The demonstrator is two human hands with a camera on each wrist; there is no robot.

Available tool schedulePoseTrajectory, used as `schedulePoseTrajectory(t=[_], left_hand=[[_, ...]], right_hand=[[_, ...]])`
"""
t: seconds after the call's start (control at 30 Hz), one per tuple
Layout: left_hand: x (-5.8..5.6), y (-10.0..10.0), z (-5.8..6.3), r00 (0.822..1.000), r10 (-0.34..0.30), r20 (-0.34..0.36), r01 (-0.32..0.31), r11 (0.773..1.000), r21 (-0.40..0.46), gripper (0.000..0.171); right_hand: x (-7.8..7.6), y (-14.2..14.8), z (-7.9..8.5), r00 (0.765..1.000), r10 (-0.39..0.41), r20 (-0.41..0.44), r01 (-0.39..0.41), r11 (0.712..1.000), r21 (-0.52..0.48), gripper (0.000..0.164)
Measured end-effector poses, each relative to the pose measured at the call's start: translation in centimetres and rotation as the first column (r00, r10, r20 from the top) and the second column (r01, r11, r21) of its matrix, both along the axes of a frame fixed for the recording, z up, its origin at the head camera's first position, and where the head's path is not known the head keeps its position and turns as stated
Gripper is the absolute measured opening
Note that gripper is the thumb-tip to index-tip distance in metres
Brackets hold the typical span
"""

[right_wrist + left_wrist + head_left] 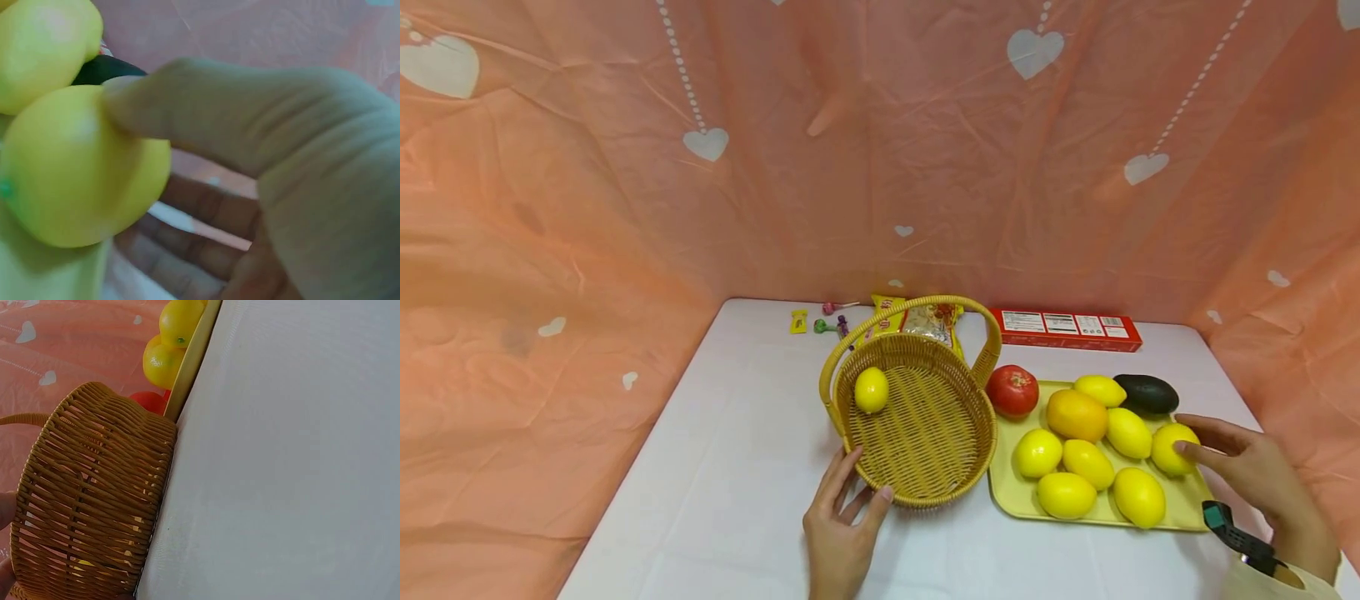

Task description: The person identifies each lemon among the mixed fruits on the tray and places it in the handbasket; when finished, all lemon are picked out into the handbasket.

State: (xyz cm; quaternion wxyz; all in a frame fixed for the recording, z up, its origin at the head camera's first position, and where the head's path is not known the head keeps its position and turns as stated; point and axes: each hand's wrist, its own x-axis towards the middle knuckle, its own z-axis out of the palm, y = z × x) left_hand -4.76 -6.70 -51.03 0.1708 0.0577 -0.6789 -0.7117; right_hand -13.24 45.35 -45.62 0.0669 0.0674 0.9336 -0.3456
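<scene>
Right fingers (1215, 430) pinch a smooth, oval lemon (1171, 450); left fingers (832, 481) grip a round, coarsely woven basket (917, 433).

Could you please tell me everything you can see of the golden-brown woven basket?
The golden-brown, wicker-look basket is round and shallow, with one arched handle and an openwork wall. It stands upright on the white table, immediately left of the yellow rectangular tray; whether they touch is unclear. One yellow lemon lies inside, toward the left. The person's left hand touches its rim.
</scene>
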Motion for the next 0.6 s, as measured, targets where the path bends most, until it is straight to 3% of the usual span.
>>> schedulePoseTrajectory(t=[0.2,0.4,0.5,0.6], left_hand=[[-0.2,-0.1,-0.2,1.000,-0.001,-0.011,0.001,1.000,0.004,0.063],[-0.2,-0.1,-0.2,1.000,-0.001,0.006,0.001,1.000,0.002,0.064],[-0.2,-0.1,-0.2,1.000,0.001,0.015,-0.001,1.000,0.001,0.064],[-0.1,-0.1,-0.2,1.000,0.002,0.022,-0.002,1.000,0.004,0.064]], right_hand=[[0.1,-0.2,1.1,0.991,0.076,0.114,-0.084,0.994,0.068,0.067],[0.5,-0.7,2.1,0.965,0.127,0.231,-0.136,0.990,0.023,0.064],[0.8,-0.7,2.7,0.973,0.136,0.187,-0.145,0.989,0.040,0.061],[1.5,-1.1,3.6,0.990,0.134,0.034,-0.135,0.991,0.025,0.050]])
